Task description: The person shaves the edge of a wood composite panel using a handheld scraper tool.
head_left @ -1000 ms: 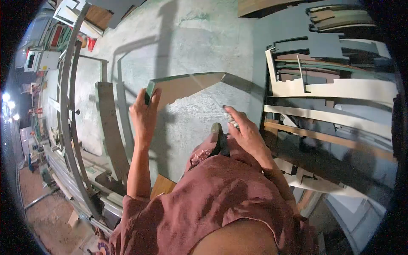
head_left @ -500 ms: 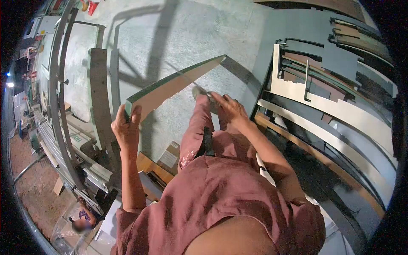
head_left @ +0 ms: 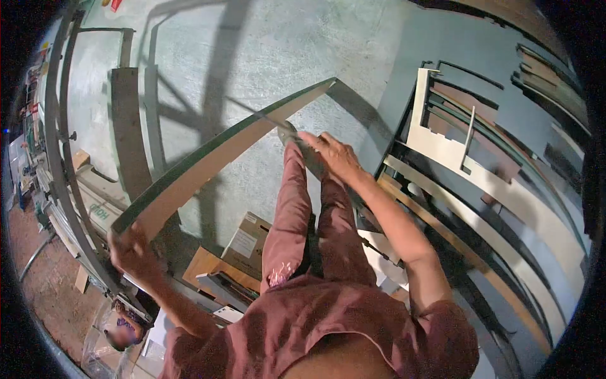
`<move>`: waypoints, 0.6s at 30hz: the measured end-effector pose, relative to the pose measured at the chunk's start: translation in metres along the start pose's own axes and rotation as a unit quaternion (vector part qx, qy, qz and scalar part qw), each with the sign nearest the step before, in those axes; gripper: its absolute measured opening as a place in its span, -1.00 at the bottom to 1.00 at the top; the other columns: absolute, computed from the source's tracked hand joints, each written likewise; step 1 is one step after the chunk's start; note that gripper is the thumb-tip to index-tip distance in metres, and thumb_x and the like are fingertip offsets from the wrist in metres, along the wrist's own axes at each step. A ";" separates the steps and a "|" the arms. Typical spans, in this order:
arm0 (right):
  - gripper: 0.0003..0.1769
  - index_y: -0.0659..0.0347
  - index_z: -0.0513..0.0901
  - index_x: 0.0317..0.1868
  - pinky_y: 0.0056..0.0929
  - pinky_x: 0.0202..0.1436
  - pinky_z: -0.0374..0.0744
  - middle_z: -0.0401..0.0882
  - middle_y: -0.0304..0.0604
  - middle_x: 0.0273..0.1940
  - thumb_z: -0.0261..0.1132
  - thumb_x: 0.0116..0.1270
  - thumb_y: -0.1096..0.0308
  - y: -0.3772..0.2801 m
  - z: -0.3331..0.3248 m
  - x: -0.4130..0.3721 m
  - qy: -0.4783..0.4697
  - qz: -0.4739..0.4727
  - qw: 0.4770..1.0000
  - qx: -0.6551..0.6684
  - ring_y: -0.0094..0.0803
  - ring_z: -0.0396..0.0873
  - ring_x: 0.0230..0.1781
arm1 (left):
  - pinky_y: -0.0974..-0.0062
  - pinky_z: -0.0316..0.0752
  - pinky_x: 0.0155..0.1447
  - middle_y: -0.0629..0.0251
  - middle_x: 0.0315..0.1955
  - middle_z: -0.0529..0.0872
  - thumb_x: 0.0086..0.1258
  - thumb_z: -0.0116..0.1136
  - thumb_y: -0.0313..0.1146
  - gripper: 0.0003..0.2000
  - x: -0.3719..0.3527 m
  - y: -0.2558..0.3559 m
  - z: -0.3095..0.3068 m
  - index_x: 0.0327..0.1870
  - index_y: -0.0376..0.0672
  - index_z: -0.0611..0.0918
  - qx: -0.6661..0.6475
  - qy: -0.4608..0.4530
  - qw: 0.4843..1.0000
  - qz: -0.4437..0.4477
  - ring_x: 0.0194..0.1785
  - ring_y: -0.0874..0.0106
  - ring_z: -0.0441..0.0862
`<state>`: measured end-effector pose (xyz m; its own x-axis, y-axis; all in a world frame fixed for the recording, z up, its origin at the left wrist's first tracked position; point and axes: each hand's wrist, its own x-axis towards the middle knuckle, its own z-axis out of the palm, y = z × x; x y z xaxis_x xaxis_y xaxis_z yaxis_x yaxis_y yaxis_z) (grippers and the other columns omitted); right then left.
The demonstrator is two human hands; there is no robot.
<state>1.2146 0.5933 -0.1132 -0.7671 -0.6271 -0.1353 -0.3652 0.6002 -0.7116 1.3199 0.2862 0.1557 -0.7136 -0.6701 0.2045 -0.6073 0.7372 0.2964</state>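
A long narrow board [head_left: 208, 166] with a dark green edge and a pale tan face slants from lower left to the upper middle. My left hand [head_left: 130, 251], smeared a little by motion, is closed around its near left end. In my right hand [head_left: 332, 155] is a long, thin grey tool [head_left: 262, 117], shaped like a file, gripped by one end. It lies across the board's green edge towards the far end. The tool is blurred, so its exact kind does not show. Beyond my right hand, the board's far tip is over the floor.
At right, a rack holds several cream and dark panels [head_left: 492, 165]. Grey metal rails [head_left: 60, 126] stand at left, beside an upright dark board [head_left: 128, 132]. A cardboard box [head_left: 247, 243] sits near my legs. Another person [head_left: 125, 331] is at the lower left.
My left hand has moved left and down with the board's near end, so more of the board shows. My right hand, still holding the tool, has shifted slightly left; my view has moved too.
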 end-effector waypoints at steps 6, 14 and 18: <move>-0.33 -0.31 0.19 0.24 -0.16 -0.30 0.53 0.44 -0.01 -0.24 0.08 0.16 0.50 0.156 0.093 0.054 0.009 0.060 0.997 -0.040 0.03 0.51 -0.28 | 0.55 0.41 -0.14 0.17 -0.30 0.61 0.25 0.07 -0.38 -0.69 0.042 -0.071 0.007 -0.05 -0.39 0.45 0.142 0.125 0.982 0.001 -0.23 0.48 0.52; -0.57 -0.21 0.23 0.22 -0.09 0.16 0.27 0.28 0.21 0.13 -0.19 0.37 0.04 0.348 0.194 0.114 -0.107 0.298 0.948 0.016 0.19 0.31 0.08 | 0.53 0.39 -0.11 0.18 -0.28 0.60 0.27 0.03 -0.28 -0.67 0.076 -0.117 0.045 -0.07 -0.38 0.47 0.249 0.150 0.957 0.011 -0.20 0.47 0.51; -0.57 -0.12 0.32 0.19 -0.10 -0.03 0.40 0.38 0.18 0.02 -0.01 0.29 0.17 0.386 0.209 0.129 -0.032 0.366 0.930 0.011 0.12 0.38 0.00 | 0.51 0.39 -0.09 0.18 -0.27 0.60 0.29 0.01 -0.23 -0.65 0.087 -0.121 0.062 -0.07 -0.37 0.49 0.277 0.137 0.951 0.015 -0.19 0.47 0.50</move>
<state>1.0851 0.6402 -0.5492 -0.7727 -0.0826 -0.6294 0.2549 0.8677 -0.4268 1.3096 0.1445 0.0794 -0.6622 -0.5887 0.4637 -0.7326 0.6385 -0.2356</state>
